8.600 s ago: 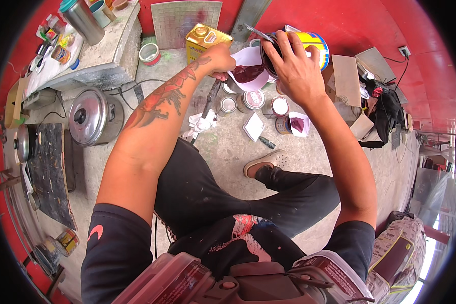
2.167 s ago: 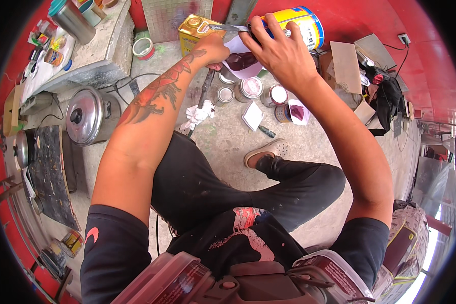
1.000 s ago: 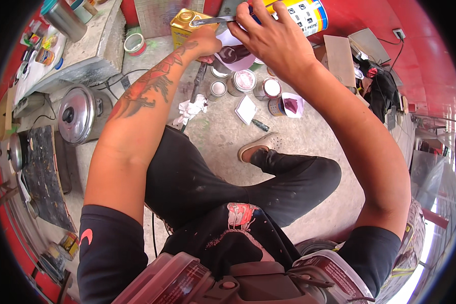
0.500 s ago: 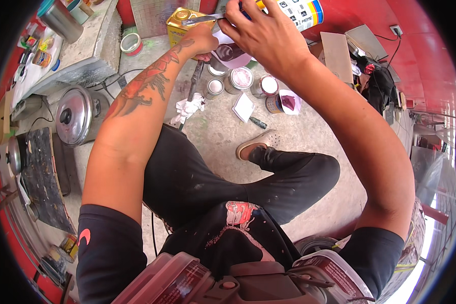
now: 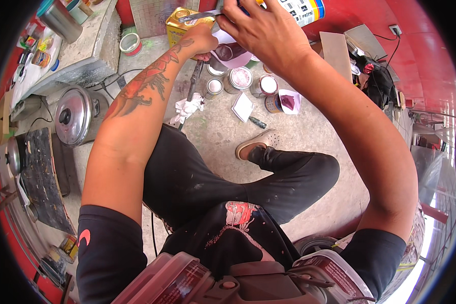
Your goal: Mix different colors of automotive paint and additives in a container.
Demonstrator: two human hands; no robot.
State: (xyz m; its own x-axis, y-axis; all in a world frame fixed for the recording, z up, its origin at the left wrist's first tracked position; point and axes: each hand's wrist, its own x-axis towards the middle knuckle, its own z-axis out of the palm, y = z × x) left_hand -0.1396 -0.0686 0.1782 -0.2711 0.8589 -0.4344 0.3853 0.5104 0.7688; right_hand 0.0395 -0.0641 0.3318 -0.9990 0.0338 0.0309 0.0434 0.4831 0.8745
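Note:
My left hand point(image 5: 201, 44) is closed around the edge of a lilac sheet-like cup point(image 5: 236, 60) containing dark maroon paint. Above it, my right hand point(image 5: 266, 38) grips a blue-and-yellow can point(image 5: 302, 11), tipped on its side over the cup; its mouth is behind my fingers. A flat metal blade point(image 5: 203, 16) lies across by those fingers, over a gold square tin point(image 5: 175, 33). Below are small round cans point(image 5: 241, 78), a can with maroon-stained paper point(image 5: 290, 102), a white square pad point(image 5: 242, 108), a dark green stick point(image 5: 257, 122) and a dark rod with a crumpled rag point(image 5: 186, 108).
A concrete ledge point(image 5: 93, 50) with cups and bottles stands at left, beside a lidded steel pot point(image 5: 77, 114) and a paint-spotted board point(image 5: 44, 182). Cardboard point(image 5: 334, 50) and a black heap point(image 5: 380, 91) lie against the red wall at right. My crossed legs occupy the foreground.
Since the earliest frame my right hand has moved up and left, tipping the can further onto its side, with the blade now more level. In the last half second little has changed.

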